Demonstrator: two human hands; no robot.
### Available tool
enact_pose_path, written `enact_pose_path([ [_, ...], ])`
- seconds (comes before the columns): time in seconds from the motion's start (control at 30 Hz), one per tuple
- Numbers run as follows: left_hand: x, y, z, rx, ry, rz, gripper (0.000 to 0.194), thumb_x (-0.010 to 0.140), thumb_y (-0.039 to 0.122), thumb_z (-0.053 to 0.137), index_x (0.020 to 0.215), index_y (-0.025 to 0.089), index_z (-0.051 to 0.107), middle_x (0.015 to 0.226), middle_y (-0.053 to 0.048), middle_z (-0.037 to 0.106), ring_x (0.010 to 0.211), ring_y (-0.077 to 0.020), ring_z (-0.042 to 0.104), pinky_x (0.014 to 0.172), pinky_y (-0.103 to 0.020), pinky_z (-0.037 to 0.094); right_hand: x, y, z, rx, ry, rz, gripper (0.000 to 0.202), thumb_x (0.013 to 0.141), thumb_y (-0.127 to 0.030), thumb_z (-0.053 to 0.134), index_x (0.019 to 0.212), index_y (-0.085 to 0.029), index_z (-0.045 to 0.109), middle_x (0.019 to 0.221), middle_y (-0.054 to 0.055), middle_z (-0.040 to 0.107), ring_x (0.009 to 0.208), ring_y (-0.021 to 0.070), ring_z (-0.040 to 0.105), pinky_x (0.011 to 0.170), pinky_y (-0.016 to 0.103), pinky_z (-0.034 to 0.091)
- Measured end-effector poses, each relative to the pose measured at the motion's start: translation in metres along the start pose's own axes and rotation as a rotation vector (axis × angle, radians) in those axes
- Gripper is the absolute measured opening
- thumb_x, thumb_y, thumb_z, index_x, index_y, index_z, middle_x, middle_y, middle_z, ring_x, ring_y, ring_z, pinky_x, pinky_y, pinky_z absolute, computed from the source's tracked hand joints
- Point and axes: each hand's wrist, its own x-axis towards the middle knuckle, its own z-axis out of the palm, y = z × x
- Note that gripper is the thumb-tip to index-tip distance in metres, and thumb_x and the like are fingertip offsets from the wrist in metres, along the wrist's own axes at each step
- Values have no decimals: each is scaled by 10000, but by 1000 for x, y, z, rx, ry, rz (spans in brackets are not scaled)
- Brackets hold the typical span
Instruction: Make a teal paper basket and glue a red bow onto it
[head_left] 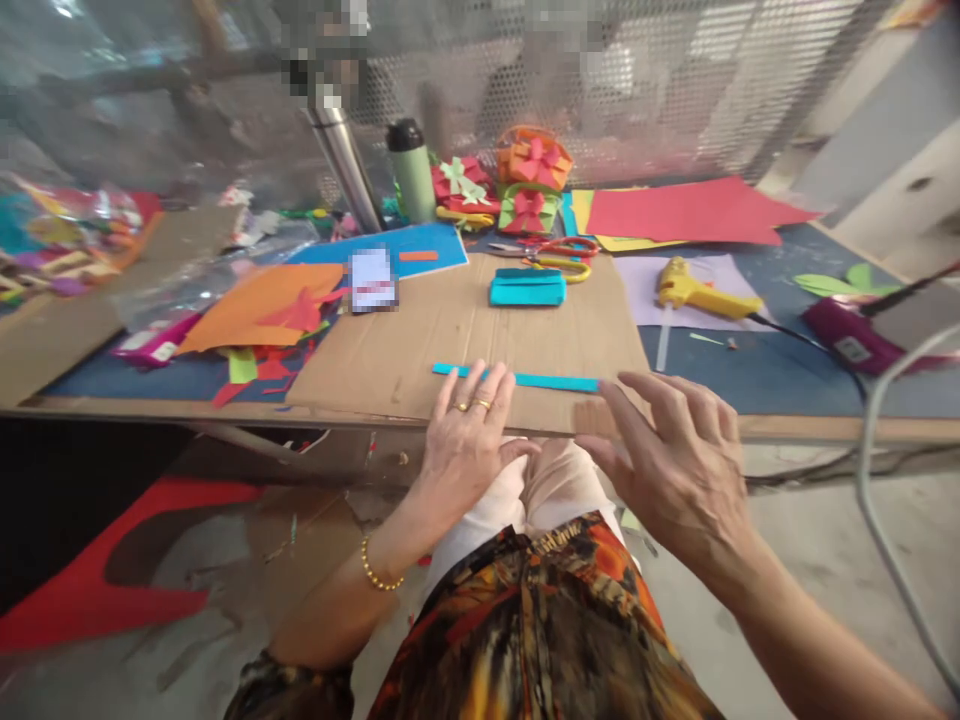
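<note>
A narrow strip of blue paper (556,383) lies across the cardboard sheet (375,355) near the table's front edge. My left hand (466,435) rests with its fingers stretched flat over the left part of that strip. At the strip's right end hovers my right hand (679,460), fingers apart and slightly curled; whether a fingertip touches the paper I cannot tell. Beyond the strip sits a folded blue paper piece (528,288). Behind it are scissors (574,268) with yellow and red-orange handles.
A yellow glue gun (701,297) lies on lilac paper at right, its cord trailing to the right. Red sheets (682,210) and small paper baskets (534,165) stand at the back, beside a green bottle (412,175). Orange paper (259,300) and scraps lie left.
</note>
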Motion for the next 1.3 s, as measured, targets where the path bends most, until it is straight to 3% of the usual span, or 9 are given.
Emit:
enact_pose_path([
  [0.07,1,0,1,-20,24,1,742,1107,642,326,1589,106,502,1561,-186,635,1492,-349,563,1302,-558,335,5,-6,5,10,17,4,475,1114,-478,496,1381,-104,615,1299,204,715,1235,323,585,1041,447,433],
  [0.23,2,2,-3,-13,37,-35,710,1085,659,379,1550,153,560,1547,-193,631,1499,-378,532,1302,-602,296,7,-13,22,61,-132,-27,423,1134,-442,442,1385,-157,630,1209,140,759,1128,290,609,1015,421,401],
  [0.37,-5,-7,-8,82,52,-168,777,1037,757,355,1451,179,668,1384,-207,680,1368,-368,608,1257,-607,342,1,-14,24,77,-64,-24,442,1133,-432,452,1407,-119,601,1190,152,765,1127,302,598,1040,443,374],
  [0.5,-14,-24,-13,94,48,-240,854,1038,777,299,1468,131,656,1369,-222,688,1370,-381,603,1278,-634,296,-1,-15,24,94,-26,-34,475,1131,-442,454,1455,-115,573,1175,157,771,1148,315,605,1054,461,369],
  [0.77,-17,-36,-14,97,53,-205,844,1073,741,255,1467,104,643,1345,-209,742,1463,-388,564,1311,-678,230,1,-15,24,49,-28,-43,391,1132,-397,464,1339,-105,622,1151,158,771,1064,302,607,1039,449,371],
  [0.93,-20,-35,-20,126,48,-288,971,1030,801,281,1590,37,494,1548,-301,590,1562,-445,449,1306,-708,228,4,-14,25,53,-30,-32,352,1124,-421,478,1287,-149,633,1121,139,766,1028,302,598,1028,441,373],
  [1.07,-15,-30,-23,123,49,-202,926,1034,784,331,1638,92,450,1677,-270,472,1618,-423,377,1325,-685,214,5,-14,25,50,-25,-45,352,1125,-420,466,1290,-155,629,1098,133,764,1015,301,598,1018,441,376],
  [1.17,-8,-26,-18,79,8,-115,803,1075,717,339,1594,131,517,1595,-211,595,1559,-372,492,1339,-660,223,4,-14,25,55,-25,-48,364,1133,-414,437,1314,-155,618,1111,134,764,1035,304,607,1025,449,377],
  [1.3,-11,-26,-11,51,17,-133,689,1112,630,350,1546,142,567,1517,-178,673,1439,-350,626,1326,-673,256,3,-11,25,77,-21,-51,384,1138,-422,432,1328,-144,615,1129,146,766,1024,299,621,1036,455,373],
])
